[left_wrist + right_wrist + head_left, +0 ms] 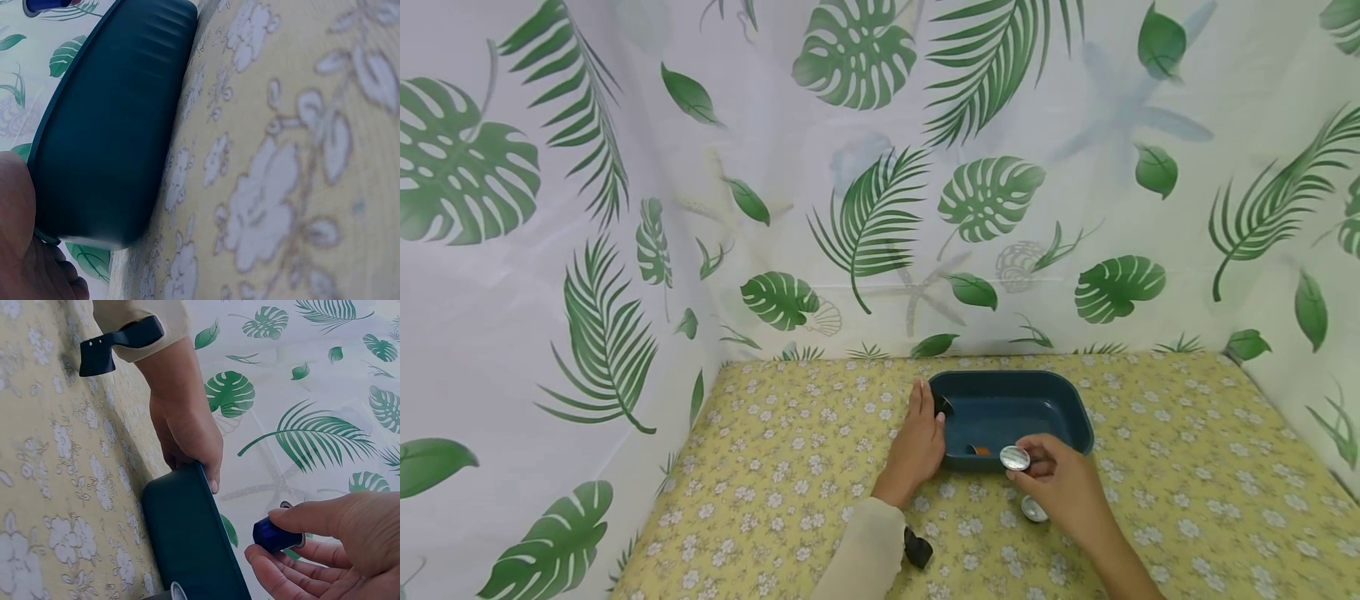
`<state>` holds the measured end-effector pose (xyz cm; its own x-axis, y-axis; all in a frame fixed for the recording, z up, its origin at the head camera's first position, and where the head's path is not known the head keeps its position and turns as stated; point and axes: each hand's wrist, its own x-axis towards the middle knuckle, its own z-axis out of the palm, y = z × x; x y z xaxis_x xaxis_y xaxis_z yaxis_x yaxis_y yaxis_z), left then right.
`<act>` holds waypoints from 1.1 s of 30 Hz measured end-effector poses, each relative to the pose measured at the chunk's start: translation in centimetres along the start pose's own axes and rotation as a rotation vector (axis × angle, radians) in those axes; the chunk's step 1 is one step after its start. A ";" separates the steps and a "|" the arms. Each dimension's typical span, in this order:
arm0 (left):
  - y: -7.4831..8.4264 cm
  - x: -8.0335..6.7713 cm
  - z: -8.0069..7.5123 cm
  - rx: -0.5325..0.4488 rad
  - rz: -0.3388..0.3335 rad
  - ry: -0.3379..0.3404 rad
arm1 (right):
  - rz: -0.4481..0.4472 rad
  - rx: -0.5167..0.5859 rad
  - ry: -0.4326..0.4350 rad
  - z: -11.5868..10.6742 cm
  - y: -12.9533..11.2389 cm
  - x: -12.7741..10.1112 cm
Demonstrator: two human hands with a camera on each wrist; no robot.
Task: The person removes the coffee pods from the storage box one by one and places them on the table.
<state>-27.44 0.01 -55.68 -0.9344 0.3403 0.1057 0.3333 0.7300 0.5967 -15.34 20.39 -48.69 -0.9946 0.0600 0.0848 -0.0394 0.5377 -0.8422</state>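
Observation:
A dark teal tray [1060, 400] stands on the flowered tablecloth near the back curtain. My left hand [927, 419] grips its left rim, thumb over the edge; the right wrist view shows that hand [187, 437] curled on the tray's [187, 544] corner. My right hand [1028, 467] hovers at the tray's front rim and pinches a small blue capsule [275, 535] between thumb and fingers; its silver foil top [1015, 457] faces the head camera. A small orange piece [979, 450] lies inside the tray. In the left wrist view only the tray's outer wall [112, 125] is seen.
A second silver-topped capsule [1033, 508] lies on the yellow flowered tablecloth [1187, 467] just under my right hand. Leaf-printed curtains [625, 208] close in the table at the back and both sides.

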 end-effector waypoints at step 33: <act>0.3 -0.3 -0.2 -0.022 0.017 0.006 | 0.297 0.146 -0.012 0.8 2.5 -4.5</act>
<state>-27.12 0.03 -55.42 -0.9293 0.3489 0.1213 0.3468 0.7107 0.6120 -11.03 20.84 -51.61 -0.9656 0.1861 -0.1816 0.2404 0.3722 -0.8965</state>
